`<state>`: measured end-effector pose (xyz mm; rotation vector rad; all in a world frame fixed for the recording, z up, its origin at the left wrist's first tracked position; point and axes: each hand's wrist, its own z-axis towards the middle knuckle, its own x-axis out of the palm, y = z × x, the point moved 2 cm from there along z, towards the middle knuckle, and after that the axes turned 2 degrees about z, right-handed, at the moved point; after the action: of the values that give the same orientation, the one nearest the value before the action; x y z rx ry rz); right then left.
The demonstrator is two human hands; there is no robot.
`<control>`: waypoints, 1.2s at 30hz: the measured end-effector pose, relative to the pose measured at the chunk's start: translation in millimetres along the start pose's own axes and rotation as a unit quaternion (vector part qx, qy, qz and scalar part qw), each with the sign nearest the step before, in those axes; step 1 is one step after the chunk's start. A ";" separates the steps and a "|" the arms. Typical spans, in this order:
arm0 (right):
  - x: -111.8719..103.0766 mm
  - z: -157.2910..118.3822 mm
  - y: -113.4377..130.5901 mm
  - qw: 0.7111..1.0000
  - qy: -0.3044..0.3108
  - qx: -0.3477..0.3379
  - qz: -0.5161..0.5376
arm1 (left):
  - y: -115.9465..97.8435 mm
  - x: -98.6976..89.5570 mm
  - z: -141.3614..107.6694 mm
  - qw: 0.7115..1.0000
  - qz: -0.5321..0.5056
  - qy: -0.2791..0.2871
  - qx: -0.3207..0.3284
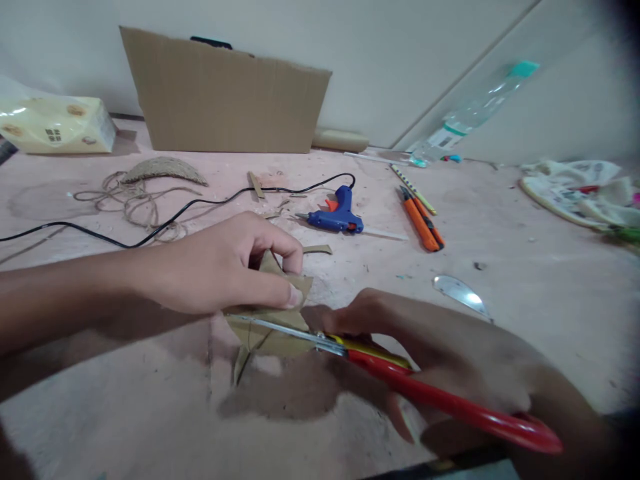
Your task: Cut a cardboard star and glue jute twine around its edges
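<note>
A brown cardboard piece with pointed parts and drawn lines is above the table's near middle. My left hand pinches its upper part between thumb and fingers. My right hand holds scissors with red and yellow on the handles. Their metal blades lie across the cardboard, just below my left thumb, pointing left. A narrow strip hangs at the lower left of the cardboard. Part of the scissors' handles is hidden by my right fingers.
Behind my hands lie a blue glue gun with a black cord, twine, a woven crescent and orange cutters. Farther back are a cardboard panel, a tissue pack and a bottle. A metal piece lies right.
</note>
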<state>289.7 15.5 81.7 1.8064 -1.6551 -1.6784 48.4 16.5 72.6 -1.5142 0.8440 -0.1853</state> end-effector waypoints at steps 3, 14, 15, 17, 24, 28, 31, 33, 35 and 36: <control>0.7 -2.7 2.2 1.000 0.001 0.012 -0.006 | 0.2 0.9 0.2 1.000 0.001 0.008 -0.003; -3.0 -4.5 -9.1 0.998 -0.042 0.005 -0.055 | -2.3 -8.9 -2.9 0.999 0.006 -0.031 0.002; -5.8 -3.4 -13.0 0.999 0.014 0.000 -0.037 | -2.6 -12.6 -4.5 0.999 0.009 -0.050 0.006; -17.6 -3.4 -23.5 1.000 0.018 -0.002 0.001 | -1.2 -20.3 -10.0 0.993 0.001 -0.118 0.009; -28.7 -1.7 -38.2 0.994 -0.103 0.015 0.027 | 21.7 -16.8 -41.1 0.932 -0.122 -0.335 -0.065; -10.0 10.6 -15.4 0.991 -0.022 -0.019 0.131 | 25.8 3.2 -48.9 0.943 -0.133 -0.286 -0.105; -3.3 14.5 -4.9 0.982 -0.012 -0.023 0.186 | 27.7 16.8 -52.6 0.946 -0.163 -0.264 -0.096; -2.3 15.4 -2.8 0.980 -0.017 -0.037 0.194 | 30.1 22.6 -54.7 0.940 -0.174 -0.282 -0.081; -1.9 15.4 -4.4 0.979 -0.015 -0.048 0.199 | 32.7 26.2 -56.1 0.933 -0.189 -0.296 -0.080; -1.6 15.0 -6.8 0.979 -0.015 -0.045 0.197 | 33.7 27.4 -56.6 0.930 -0.197 -0.297 -0.087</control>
<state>282.3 27.1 72.3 1.3079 -1.7730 -1.5770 21.7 -41.4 40.6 -1.7638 0.0670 0.0631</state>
